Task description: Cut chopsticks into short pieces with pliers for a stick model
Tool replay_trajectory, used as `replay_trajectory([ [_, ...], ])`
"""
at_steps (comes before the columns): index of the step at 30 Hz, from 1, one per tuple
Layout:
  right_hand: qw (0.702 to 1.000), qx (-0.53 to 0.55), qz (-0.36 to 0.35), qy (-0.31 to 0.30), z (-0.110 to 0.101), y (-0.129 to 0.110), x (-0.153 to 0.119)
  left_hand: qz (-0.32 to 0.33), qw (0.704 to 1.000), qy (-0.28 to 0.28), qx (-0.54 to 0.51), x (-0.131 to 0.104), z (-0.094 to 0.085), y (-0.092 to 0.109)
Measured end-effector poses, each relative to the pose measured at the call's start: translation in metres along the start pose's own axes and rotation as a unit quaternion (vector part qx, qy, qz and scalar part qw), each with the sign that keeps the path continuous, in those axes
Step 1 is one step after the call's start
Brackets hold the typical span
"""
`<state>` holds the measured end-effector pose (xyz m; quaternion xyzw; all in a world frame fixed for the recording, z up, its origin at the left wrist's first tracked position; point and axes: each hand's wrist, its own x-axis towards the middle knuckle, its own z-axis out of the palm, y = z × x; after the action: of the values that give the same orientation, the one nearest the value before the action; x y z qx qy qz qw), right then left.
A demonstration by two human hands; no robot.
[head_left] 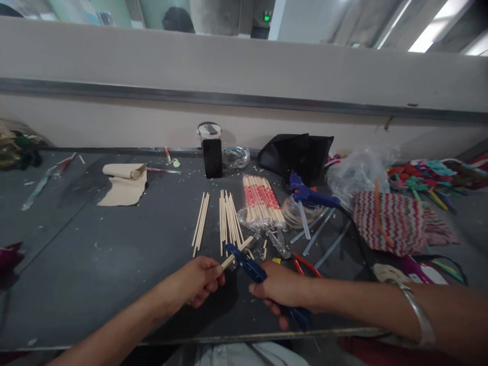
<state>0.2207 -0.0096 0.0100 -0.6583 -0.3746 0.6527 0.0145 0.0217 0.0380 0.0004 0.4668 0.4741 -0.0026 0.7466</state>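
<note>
My left hand (200, 281) pinches a short wooden stick (229, 261) near the front edge of the dark table. In my right hand (280, 287) is a dark blue hand tool (249, 267), its head touching or just over the stick. Wooden sticks lie in two loose groups, a smaller one (201, 221) on the left and a larger one (229, 218) beside it. A plastic packet of sticks with red print (262, 201) rests to their right. Short stick pieces (265, 249) are near the tool. Whether the tool's jaws are closed is hard to tell.
Behind the sticks a black phone (212, 158) leans on a white cylinder (209, 130). A blue glue gun (310, 194), glue sticks (319, 231), red-handled pliers (307, 264) and a zigzag-patterned pouch (389, 221) lie right. Rolled beige cloth (127, 185) lies left.
</note>
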Motion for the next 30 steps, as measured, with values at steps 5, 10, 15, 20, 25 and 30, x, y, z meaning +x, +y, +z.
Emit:
replay_trajectory([
  [5, 0.998, -0.036, 0.001, 0.050, 0.002, 0.004, -0.002, -0.009, 1.000, 0.006, -0.015, -0.003, 0.008, 0.002],
  [10, 0.996, -0.058, -0.013, 0.061, 0.005, 0.009, -0.002, -0.012, 1.000, -0.002, -0.004, -0.005, 0.010, 0.004],
  [15, 0.996, -0.055, 0.006, 0.068, 0.006, 0.009, -0.004, -0.010, 0.999, -0.007, 0.035, -0.003, 0.004, 0.005],
  [20, 0.997, -0.048, 0.029, 0.058, 0.006, 0.010, -0.004, -0.007, 0.992, 0.013, 0.126, -0.003, 0.004, 0.011],
  [25, 0.998, -0.015, 0.037, 0.051, 0.007, 0.006, -0.007, 0.036, 0.961, 0.058, 0.269, -0.003, -0.002, 0.015],
  [30, 0.987, 0.153, 0.044, -0.030, 0.003, 0.007, -0.015, 0.143, 0.938, 0.117, 0.295, -0.007, -0.025, 0.008],
])
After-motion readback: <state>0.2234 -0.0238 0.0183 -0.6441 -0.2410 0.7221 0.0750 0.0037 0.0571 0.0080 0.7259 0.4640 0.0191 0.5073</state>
